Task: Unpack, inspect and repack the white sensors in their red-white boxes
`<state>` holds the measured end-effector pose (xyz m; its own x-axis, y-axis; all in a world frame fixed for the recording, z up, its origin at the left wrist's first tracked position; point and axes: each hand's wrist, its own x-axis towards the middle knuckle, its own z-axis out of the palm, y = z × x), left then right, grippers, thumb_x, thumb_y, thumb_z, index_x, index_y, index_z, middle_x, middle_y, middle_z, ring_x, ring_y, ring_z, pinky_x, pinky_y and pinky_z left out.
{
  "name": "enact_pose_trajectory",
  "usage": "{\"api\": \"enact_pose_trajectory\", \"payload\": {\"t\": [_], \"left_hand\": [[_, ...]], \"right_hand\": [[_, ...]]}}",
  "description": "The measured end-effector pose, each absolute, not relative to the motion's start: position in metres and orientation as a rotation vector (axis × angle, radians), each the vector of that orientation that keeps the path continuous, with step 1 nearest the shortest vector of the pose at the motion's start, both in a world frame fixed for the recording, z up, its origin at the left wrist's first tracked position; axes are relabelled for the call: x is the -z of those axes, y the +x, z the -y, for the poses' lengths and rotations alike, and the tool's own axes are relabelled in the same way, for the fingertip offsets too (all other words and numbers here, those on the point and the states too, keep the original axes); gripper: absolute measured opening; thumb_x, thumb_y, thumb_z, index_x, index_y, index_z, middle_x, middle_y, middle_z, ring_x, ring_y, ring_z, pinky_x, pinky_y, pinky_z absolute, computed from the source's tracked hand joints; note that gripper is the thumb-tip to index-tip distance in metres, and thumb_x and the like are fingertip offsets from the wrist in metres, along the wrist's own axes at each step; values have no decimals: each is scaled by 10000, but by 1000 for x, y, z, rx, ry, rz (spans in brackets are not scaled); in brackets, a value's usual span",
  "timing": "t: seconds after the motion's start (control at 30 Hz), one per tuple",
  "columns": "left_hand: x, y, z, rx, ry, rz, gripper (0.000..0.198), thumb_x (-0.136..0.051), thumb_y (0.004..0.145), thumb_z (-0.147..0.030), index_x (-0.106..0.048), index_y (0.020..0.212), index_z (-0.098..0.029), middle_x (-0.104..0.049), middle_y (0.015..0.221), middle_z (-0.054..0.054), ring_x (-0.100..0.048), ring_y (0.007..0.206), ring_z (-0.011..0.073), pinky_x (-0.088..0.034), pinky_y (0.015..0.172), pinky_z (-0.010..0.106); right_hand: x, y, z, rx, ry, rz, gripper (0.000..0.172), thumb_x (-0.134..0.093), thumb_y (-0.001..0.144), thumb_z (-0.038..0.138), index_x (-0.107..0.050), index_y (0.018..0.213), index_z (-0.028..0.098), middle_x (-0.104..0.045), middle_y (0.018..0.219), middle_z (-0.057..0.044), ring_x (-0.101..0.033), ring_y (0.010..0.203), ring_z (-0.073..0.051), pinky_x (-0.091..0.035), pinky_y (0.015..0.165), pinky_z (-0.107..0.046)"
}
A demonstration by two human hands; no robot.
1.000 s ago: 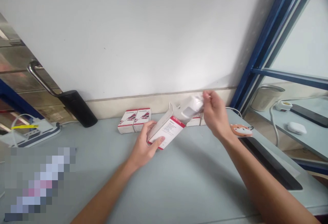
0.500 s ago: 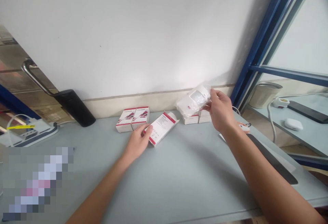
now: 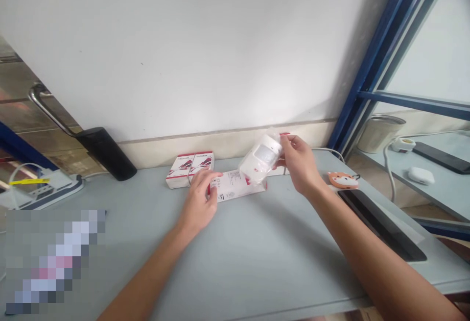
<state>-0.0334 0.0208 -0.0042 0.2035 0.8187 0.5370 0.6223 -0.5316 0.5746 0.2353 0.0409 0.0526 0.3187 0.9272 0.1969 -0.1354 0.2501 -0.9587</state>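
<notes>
My left hand [image 3: 197, 198] grips the end of a white carton with red trim [image 3: 237, 185], which lies flat on the grey-blue table [image 3: 257, 242]. My right hand [image 3: 299, 164] holds up a white device in clear plastic wrap [image 3: 262, 157] by one end, above the carton's far end. Behind my left hand stand a pair of matching white-and-red boxes [image 3: 189, 169]. Another white box [image 3: 275, 171] sits behind the wrapped device, mostly hidden by it and my right hand.
An orange fox-shaped pad [image 3: 343, 180] lies right of my right hand, beside a long dark panel [image 3: 378, 223] set at the table's right side. A wall rises behind the table. A black door handle [image 3: 105, 154] stands at left, and a blurred patch covers the lower left.
The carton has swung from a diagonal to lying nearly crosswise on the table. My right hand has moved left and lower, bringing the wrapped device over the carton.
</notes>
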Motion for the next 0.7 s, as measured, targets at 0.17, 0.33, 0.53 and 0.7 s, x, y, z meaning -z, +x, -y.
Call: {"api": "enact_pose_trajectory", "payload": {"t": [0.17, 0.33, 0.53, 0.7], "left_hand": [[-12, -17, -1, -1363, 1717, -1028, 429, -625, 997, -366, -581, 1414, -271, -637, 1384, 111, -580, 1319, 302, -444, 1136, 474], [-14, -6, 3, -1086, 1111, -776, 524, -729, 958, -381, -581, 1428, -204, -693, 1320, 138, -708, 1054, 255, -549, 968, 405], [-11, -12, 0, -1002, 748, -547, 356, -655, 1007, -433, -713, 1220, -154, -752, 1220, 140, -747, 900, 218, -599, 847, 343], [-12, -17, -1, -953, 680, -576, 316, -695, 976, -292, -702, 1233, -108, -753, 1219, 165, -769, 950, 254, -612, 896, 369]], "right_hand": [[-41, 211, -32, -995, -1089, 1019, 306, -621, 978, 552, -565, 1001, 252, -682, 911, -35, -680, 671, -191, -517, 491, -297], [-45, 194, -17, -1055, -990, 1146, 431, -575, 977, 655, -564, 1192, 282, -678, 1136, -49, -711, 784, -191, -561, 548, -301], [-74, 195, -7, -757, -971, 1488, 315, -702, 947, 529, -693, 1008, 220, -704, 963, -37, -705, 764, -167, -586, 662, -296], [-107, 207, -38, -243, -836, 1244, 262, -540, 1047, 494, -604, 1148, 262, -642, 1092, -54, -725, 863, -166, -590, 667, -289]]}}
